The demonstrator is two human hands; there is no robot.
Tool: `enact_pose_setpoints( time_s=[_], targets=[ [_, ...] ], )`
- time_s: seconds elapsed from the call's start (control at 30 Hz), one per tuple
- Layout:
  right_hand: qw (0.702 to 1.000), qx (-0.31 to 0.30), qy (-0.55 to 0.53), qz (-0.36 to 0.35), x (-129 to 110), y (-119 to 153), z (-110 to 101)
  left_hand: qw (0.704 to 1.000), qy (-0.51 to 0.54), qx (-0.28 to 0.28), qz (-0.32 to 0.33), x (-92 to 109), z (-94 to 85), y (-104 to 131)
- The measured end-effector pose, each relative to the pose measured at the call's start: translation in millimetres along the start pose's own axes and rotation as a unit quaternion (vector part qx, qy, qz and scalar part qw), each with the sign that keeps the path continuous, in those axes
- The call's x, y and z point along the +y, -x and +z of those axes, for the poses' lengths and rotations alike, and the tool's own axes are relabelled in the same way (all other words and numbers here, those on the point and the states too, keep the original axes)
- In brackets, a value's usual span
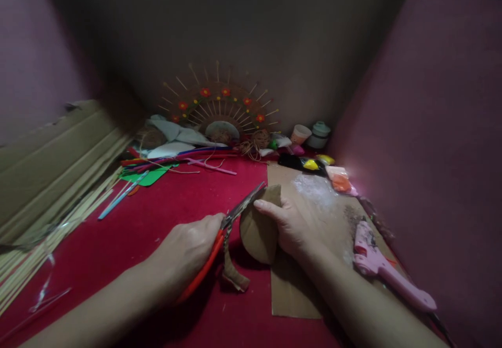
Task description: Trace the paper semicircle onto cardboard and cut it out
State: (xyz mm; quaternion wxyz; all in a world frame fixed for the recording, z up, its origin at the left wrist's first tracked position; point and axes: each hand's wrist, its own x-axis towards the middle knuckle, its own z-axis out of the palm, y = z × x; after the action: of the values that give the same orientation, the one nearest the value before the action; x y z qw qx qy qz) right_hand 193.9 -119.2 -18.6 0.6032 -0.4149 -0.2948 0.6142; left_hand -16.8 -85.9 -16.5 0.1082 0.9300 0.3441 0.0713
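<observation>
My left hand (196,241) is closed around the orange handles of a pair of scissors (209,262). Their metal blades point up and to the right, along the left edge of a rounded piece of cardboard (259,233). My right hand (292,228) grips that piece by its right side, the thumb lying on its face. From the cut edge a narrow curled cardboard strip (234,275) hangs down below the blades. The fingers of my right hand behind the cardboard are hidden.
A flat cardboard sheet (292,296) lies on the red cloth (157,264). At right rests a pink glue gun (386,272). Thin sticks (66,233) lie at left, with pipe cleaners (168,162) behind. A flower-decorated half-round piece (217,92) leans on the back wall.
</observation>
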Motion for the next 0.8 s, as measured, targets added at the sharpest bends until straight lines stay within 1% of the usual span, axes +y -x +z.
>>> enact_pose_setpoints(
  time_s=[0.07, 0.17, 0.33, 0.5, 0.7, 0.8],
  targets=[
    [1.000, -0.007, 0.014, -0.006, -4.2, -0.2, -1.3, 1.000, -0.007, -0.001, 0.012, -1.0, 0.9, 0.1],
    [0.999, -0.020, 0.027, -0.005, -5.7, -0.3, -2.7, 0.999, -0.031, 0.013, 0.010, -2.1, 2.6, 2.3],
    [0.999, -0.020, 0.038, -0.001, -1.3, 0.1, -2.6, 0.999, -0.038, -0.025, -0.013, -1.1, 3.3, 4.2],
    [0.999, -0.024, 0.045, -0.009, 1.8, 1.5, -1.9, 0.998, -0.055, -0.013, -0.003, -0.2, 6.1, 5.3],
    [0.998, -0.017, 0.058, -0.012, 3.3, 2.6, -1.5, 0.998, -0.044, -0.041, -0.018, 4.3, 3.4, 6.6],
    [0.998, -0.021, 0.054, -0.013, 2.8, 3.2, -1.1, 0.998, -0.051, -0.043, -0.019, 6.4, -0.6, 5.8]
  ],
)
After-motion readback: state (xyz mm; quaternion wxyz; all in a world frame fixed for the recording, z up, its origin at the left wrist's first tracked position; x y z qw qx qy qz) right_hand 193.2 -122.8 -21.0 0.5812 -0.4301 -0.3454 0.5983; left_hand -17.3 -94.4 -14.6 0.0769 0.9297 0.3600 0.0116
